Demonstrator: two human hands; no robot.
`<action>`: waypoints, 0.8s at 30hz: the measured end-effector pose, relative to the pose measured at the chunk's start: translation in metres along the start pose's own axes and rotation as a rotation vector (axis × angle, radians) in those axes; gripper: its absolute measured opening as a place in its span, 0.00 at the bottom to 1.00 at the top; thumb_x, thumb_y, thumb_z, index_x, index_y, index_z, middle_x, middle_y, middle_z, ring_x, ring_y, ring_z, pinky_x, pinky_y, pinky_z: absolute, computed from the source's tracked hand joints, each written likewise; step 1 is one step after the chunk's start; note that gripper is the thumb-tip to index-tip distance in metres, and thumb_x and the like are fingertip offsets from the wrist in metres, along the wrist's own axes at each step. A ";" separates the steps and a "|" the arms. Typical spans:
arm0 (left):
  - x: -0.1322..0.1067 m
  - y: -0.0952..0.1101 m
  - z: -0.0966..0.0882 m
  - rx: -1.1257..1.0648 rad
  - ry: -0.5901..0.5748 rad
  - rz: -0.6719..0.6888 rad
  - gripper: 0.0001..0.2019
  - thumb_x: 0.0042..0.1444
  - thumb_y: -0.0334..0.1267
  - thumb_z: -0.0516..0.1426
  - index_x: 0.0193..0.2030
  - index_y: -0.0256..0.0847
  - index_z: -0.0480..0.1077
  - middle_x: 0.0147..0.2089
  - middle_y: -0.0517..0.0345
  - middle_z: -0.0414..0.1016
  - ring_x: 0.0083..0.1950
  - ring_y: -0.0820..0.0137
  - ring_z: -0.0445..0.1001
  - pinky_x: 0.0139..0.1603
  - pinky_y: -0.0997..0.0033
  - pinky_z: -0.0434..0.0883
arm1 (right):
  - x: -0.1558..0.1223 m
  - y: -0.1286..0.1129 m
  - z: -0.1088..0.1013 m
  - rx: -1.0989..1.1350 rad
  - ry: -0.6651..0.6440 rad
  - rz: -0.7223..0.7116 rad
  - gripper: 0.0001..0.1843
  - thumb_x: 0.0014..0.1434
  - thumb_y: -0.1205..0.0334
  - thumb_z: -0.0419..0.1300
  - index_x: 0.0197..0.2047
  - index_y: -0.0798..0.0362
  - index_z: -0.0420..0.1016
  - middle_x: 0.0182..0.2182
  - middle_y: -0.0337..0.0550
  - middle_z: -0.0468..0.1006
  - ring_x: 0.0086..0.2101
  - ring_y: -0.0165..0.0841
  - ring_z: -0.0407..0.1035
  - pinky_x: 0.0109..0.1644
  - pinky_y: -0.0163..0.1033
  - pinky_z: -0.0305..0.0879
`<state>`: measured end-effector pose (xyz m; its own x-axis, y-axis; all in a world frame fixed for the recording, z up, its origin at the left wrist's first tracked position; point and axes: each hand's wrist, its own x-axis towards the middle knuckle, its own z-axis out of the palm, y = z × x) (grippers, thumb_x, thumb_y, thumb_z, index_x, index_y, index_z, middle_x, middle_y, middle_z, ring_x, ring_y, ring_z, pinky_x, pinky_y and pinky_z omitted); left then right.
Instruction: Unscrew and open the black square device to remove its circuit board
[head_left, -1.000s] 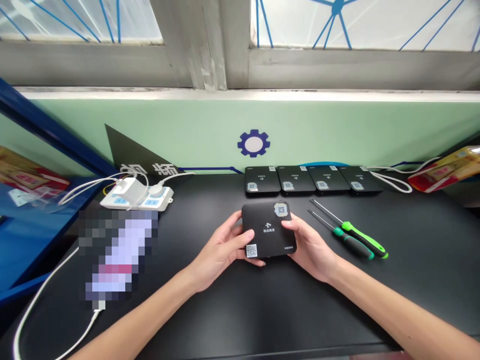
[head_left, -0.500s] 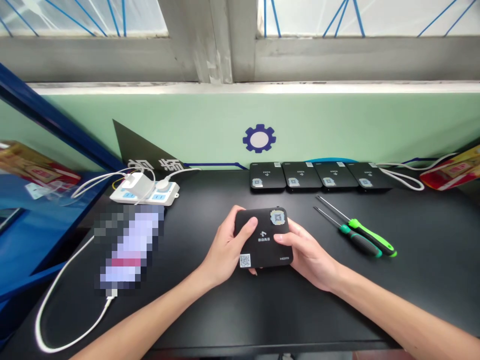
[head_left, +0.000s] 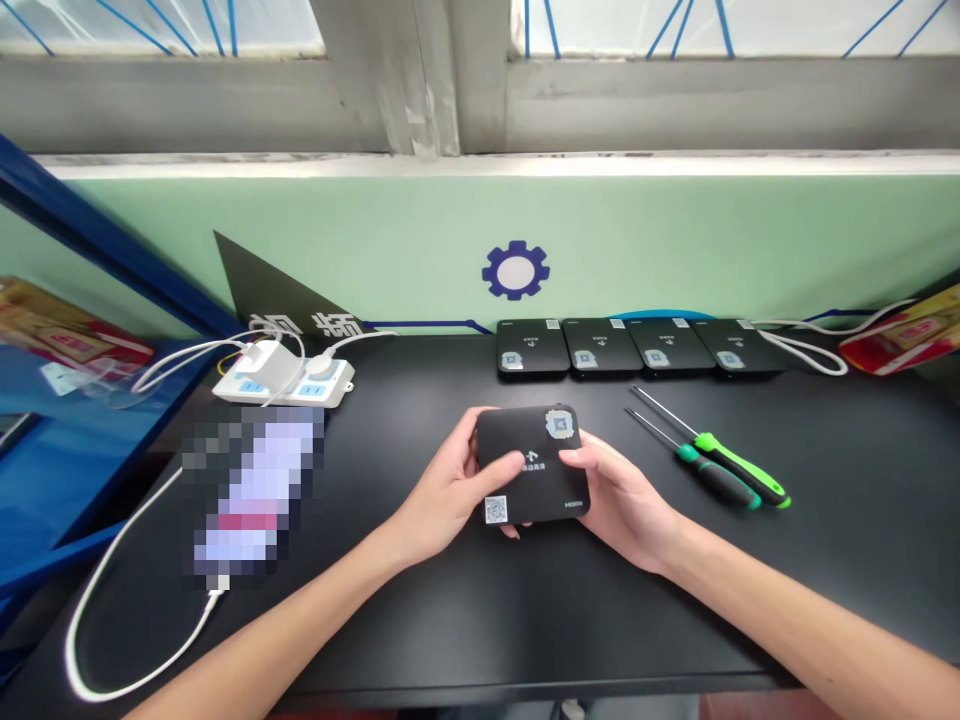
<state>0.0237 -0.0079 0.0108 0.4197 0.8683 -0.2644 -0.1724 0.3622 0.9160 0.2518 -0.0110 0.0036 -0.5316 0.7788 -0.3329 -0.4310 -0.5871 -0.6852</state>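
Note:
Between my two hands is a flat black set-top box point(head_left: 534, 490), its printed top facing me, with a QR sticker at the lower left and a worn sticker at the upper right. My left hand point(head_left: 454, 490) grips the left side, thumb lying across the top. On the opposite side my right hand point(head_left: 619, 495) holds the edge with its thumb on top. Most of the other fingers are hidden under the box. Beyond it, several similar black boxes point(head_left: 604, 345) stand in a row against the green panel.
Two screwdrivers, one with a bright green handle point(head_left: 742, 470) and one with a dark handle point(head_left: 720, 480), lie to the right. A white power strip point(head_left: 330, 385) with plugs stands at the left, near a pixelated phone point(head_left: 262, 490) on a white cable point(head_left: 112, 560). The black desk point(head_left: 450, 640) ends in front.
My left thumb has slid down and slightly right across the box top, onto the printed logo. The box has shifted slightly within the hands, and the whole view has moved a little.

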 end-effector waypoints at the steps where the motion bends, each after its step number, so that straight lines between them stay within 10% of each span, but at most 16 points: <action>1: 0.000 0.000 0.000 -0.013 0.004 -0.005 0.29 0.71 0.59 0.69 0.66 0.47 0.65 0.57 0.49 0.82 0.35 0.62 0.89 0.27 0.64 0.88 | 0.000 0.000 0.000 0.003 -0.006 0.000 0.26 0.75 0.48 0.68 0.68 0.54 0.76 0.62 0.52 0.80 0.56 0.41 0.79 0.60 0.53 0.82; 10: 0.000 -0.001 -0.002 0.038 -0.013 0.037 0.40 0.53 0.41 0.82 0.66 0.48 0.67 0.59 0.52 0.80 0.50 0.56 0.88 0.34 0.64 0.91 | 0.000 0.001 -0.001 0.002 0.003 0.002 0.27 0.76 0.47 0.68 0.69 0.53 0.76 0.63 0.52 0.79 0.58 0.42 0.78 0.62 0.54 0.82; 19: 0.002 0.002 0.000 0.044 0.120 -0.006 0.28 0.72 0.71 0.61 0.53 0.46 0.68 0.40 0.59 0.79 0.26 0.61 0.83 0.19 0.60 0.85 | -0.001 -0.003 0.001 -0.056 -0.091 0.023 0.27 0.74 0.52 0.70 0.71 0.53 0.75 0.64 0.52 0.78 0.58 0.42 0.78 0.61 0.53 0.82; 24: -0.001 0.001 -0.001 0.120 0.106 -0.002 0.32 0.61 0.62 0.76 0.57 0.47 0.68 0.45 0.60 0.80 0.33 0.59 0.87 0.24 0.60 0.88 | 0.000 -0.003 0.001 -0.027 -0.108 0.020 0.27 0.75 0.51 0.69 0.71 0.53 0.75 0.64 0.53 0.78 0.58 0.42 0.78 0.62 0.54 0.82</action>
<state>0.0223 -0.0079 0.0112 0.3226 0.9009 -0.2903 -0.0616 0.3261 0.9433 0.2523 -0.0093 0.0064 -0.6156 0.7382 -0.2760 -0.4009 -0.5948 -0.6968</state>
